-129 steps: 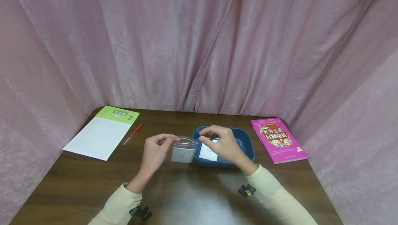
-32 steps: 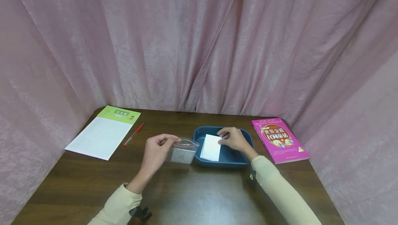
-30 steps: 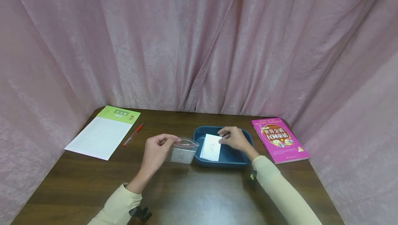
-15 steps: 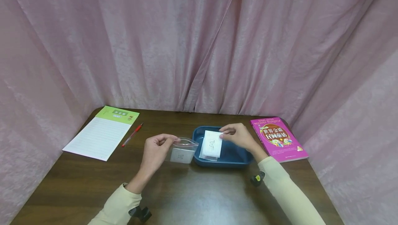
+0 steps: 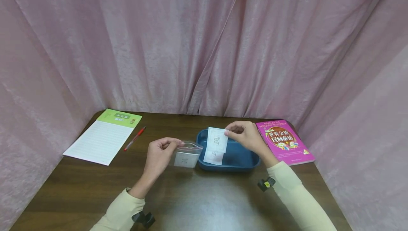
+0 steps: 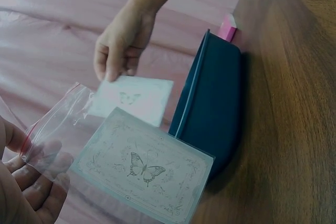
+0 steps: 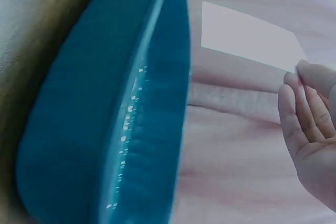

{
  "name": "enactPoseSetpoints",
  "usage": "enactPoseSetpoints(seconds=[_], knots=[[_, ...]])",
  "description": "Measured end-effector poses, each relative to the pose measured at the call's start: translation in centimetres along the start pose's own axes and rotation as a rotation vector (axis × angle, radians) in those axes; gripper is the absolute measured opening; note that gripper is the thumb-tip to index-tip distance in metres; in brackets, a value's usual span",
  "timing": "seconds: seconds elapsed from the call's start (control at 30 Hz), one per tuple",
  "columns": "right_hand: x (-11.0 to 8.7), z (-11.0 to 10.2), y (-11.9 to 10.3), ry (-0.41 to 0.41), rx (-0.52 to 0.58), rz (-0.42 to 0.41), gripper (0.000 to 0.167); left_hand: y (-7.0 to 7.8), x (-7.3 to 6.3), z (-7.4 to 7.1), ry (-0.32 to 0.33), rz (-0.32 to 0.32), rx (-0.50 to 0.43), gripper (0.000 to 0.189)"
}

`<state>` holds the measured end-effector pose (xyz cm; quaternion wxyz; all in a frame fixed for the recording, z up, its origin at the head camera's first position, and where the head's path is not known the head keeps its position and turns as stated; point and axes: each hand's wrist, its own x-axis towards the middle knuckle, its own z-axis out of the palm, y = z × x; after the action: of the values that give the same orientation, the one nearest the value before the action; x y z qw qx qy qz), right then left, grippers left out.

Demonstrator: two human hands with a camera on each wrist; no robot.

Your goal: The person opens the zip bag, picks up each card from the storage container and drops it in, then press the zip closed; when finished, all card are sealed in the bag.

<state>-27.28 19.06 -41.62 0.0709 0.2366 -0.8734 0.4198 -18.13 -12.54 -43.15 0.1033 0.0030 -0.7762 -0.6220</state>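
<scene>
A thin, rectangular white card (image 5: 218,139) printed with a butterfly hangs above the left end of a smooth, round-cornered blue tray (image 5: 243,158); a second card (image 5: 213,158) lies inside. My right hand (image 5: 245,137) pinches its upper corner, wrist bent. My left hand (image 5: 160,153) reaches forward, fingers clamped on a clear, flexible zip bag (image 5: 190,149), mouth gaping, enclosing a third card (image 5: 186,160). Beneath: a wood-grained worktop (image 5: 204,199).

Pink curtains (image 5: 153,46) behind brown wooden table (image 5: 76,192).
</scene>
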Motion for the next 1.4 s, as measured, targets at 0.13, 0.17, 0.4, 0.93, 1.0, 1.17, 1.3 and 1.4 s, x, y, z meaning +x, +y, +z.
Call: enactPoseSetpoints(seconds=[0.13,0.17,0.4,0.93,1.0,1.17,1.3,1.4], knots=[[0.2,-0.4,-1.0,0.041,0.004,-0.022,0.013,0.0,0.1,0.1,0.002,0.003,0.005,0.016],[0.2,-0.4,-1.2,0.049,0.008,-0.029,0.013,0.0,0.1,0.1,0.003,0.002,0.006,0.016],[0.3,-0.7,-2.8,0.111,0.033,-0.097,0.015,0.2,0.2,0.2,0.005,-0.012,0.014,0.016],[-0.2,-1.2,-8.2,0.19,0.12,-0.174,0.016,0.3,0.0,0.2,-0.004,-0.013,0.017,0.016],[-0.4,-1.4,-9.6,0.193,0.13,-0.186,0.014,0.3,0.0,0.3,-0.003,-0.013,0.018,0.016],[-0.9,-1.6,-12.2,0.195,0.15,-0.228,0.013,0.3,0.0,0.3,0.002,-0.013,0.012,0.016],[-0.4,-0.9,-11.0,0.196,0.186,-0.232,0.014,0.3,0.0,0.4,0.003,-0.012,0.013,0.016],[-0.2,-0.2,-9.8,0.197,0.23,-0.232,0.015,0.2,0.0,0.4,0.004,-0.008,0.018,0.016]])
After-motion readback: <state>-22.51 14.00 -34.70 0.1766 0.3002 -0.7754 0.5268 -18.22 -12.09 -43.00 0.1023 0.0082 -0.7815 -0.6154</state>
